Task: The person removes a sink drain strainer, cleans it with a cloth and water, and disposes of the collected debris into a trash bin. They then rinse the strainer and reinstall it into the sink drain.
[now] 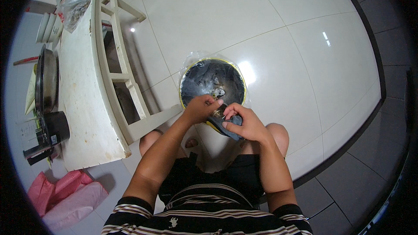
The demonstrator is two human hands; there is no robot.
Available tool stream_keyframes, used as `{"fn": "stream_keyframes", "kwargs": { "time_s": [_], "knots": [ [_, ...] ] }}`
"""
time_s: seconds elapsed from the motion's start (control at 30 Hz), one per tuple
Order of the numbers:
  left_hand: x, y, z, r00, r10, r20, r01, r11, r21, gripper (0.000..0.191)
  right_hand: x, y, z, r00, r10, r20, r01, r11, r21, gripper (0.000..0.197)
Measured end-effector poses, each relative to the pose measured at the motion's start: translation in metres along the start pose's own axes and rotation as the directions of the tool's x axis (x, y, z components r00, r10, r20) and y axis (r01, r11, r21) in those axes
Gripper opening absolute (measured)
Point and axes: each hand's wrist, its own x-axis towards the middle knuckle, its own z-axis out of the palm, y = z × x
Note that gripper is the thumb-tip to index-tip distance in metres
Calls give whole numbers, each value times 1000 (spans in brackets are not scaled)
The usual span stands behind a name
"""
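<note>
My right hand (247, 122) grips a grey cloth item with a yellow strip (232, 128) between thumb and fingers. Against that cloth rests a small round metal piece (219, 112), partly covered by my fingers. My left hand (203, 107) is just left of the metal piece, thumb and forefinger close together; whether it pinches something is hidden. Both hands are over the near rim of a round bin (180, 88) with a yellow edge. Its dark liner (202, 75) holds crumpled scraps (218, 91) near the middle.
A worn white wooden table (81, 104) stands at my left, bearing a metal basin (49, 78), stacked bowls (49, 27), a plastic bag (75, 8) and a black holder (58, 130). Pink bags (70, 199) lie on the floor. A dark border (380, 81) edges the pale tiles (287, 71).
</note>
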Motion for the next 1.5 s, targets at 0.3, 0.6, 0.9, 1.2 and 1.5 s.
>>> {"fn": "stream_keyframes", "kwargs": {
  "time_s": [0.3,0.6,0.9,1.2,1.5],
  "knots": [
    [2,-12,8,967,253,8,-252,966,-56,28,1,-7,-2,999,42,21,-43,998,37,18],
    [17,-41,6,924,199,-326,-166,978,127,26,1,-3,-3,994,104,11,-103,991,-80,20],
    [22,-56,9,939,144,-313,-137,990,43,32,2,-5,-2,997,70,-21,-69,995,67,17],
    [-18,-1,0,933,-52,357,344,423,-838,59,3,-3,-5,999,49,4,-49,989,142,18],
    [-20,-6,5,973,170,158,42,539,-841,63,3,-9,-6,998,51,32,-54,990,132,31]
  ]
}}
